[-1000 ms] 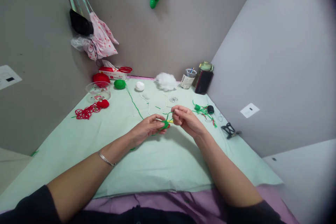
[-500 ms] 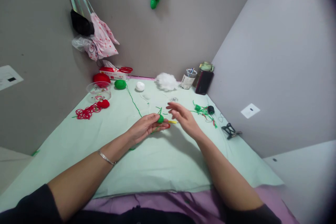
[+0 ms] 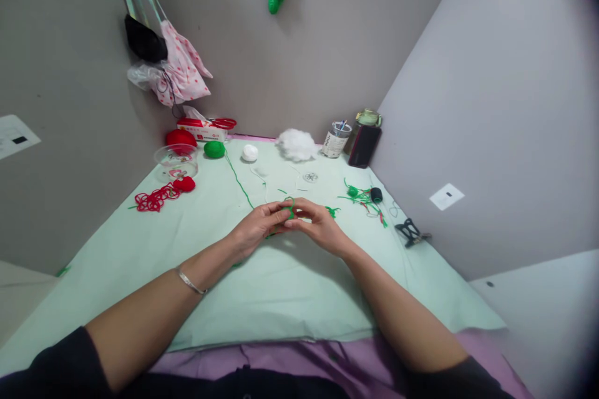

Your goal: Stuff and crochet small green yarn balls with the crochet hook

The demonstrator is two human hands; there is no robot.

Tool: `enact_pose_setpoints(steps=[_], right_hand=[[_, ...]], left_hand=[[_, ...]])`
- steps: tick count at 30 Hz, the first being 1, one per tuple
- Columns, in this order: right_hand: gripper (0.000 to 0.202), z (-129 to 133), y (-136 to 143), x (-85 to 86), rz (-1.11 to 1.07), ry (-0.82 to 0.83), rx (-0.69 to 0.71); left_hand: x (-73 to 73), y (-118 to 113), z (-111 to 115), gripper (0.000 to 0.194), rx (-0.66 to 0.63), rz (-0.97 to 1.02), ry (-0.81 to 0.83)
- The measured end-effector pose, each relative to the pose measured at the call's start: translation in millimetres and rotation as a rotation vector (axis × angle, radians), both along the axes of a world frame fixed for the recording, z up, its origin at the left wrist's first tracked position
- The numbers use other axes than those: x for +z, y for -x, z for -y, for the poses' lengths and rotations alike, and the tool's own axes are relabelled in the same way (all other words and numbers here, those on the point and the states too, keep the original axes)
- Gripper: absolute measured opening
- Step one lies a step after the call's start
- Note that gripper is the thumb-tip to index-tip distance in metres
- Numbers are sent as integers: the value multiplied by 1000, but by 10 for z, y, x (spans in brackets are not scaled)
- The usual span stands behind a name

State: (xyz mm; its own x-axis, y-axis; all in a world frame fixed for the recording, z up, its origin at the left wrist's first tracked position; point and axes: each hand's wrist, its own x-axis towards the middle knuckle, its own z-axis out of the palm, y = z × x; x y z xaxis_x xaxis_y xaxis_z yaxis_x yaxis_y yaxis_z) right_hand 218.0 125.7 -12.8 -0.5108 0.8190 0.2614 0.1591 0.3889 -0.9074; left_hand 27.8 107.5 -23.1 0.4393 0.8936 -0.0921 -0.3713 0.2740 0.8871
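Observation:
My left hand [image 3: 259, 224] is closed on a small green crochet piece [image 3: 291, 211], mostly covered by fingers. From the right, my right hand [image 3: 321, 224] meets it, thumb and fingertips pinched on the same piece. A loop of green yarn [image 3: 289, 199] stands up above the fingertips. Behind the left hand, a green strand [image 3: 240, 185] runs back to the green yarn ball [image 3: 214, 149]. Just beyond the right hand's knuckles shows a bit of green yarn [image 3: 332, 211]. The yellow-handled hook seen earlier is hidden by the hands.
At left are a red yarn tangle [image 3: 156, 198], a clear plastic tub [image 3: 176, 165] and a tissue box [image 3: 201, 129] with red scissors [image 3: 223, 123]. White stuffing [image 3: 296, 145], a pen tin [image 3: 336, 140] and a phone [image 3: 364, 146] stand behind. Yarn scraps [image 3: 367, 198] and a black clip [image 3: 410, 234] lie right.
My right hand has come left and down onto the green crochet piece, its spread fingers now closed. The yellow hook has gone out of sight. My left fingers have curled in.

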Motion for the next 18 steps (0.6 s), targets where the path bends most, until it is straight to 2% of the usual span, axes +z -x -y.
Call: enact_pose_setpoints(steps=[3,6,10,13,18], right_hand=[[28,-51,-17,-58,-33,-55,-62],[27,-78,-32,-73,-34,-88,-94],[28,-75,-34,-51,-24,-129,-100],[21,-75,-40,-27,-24,-174,-123],[18,-50,-36,15,14,-324,-150]], left_hand=[[1,-4,7,46,-40,3,-5],[5,-9,17,38,-51,1,-15],[2,0,13,35,-74,12,-27],[-13,6,10,34,-96,26,-19],[-58,7,-2,35,-114,75,9]])
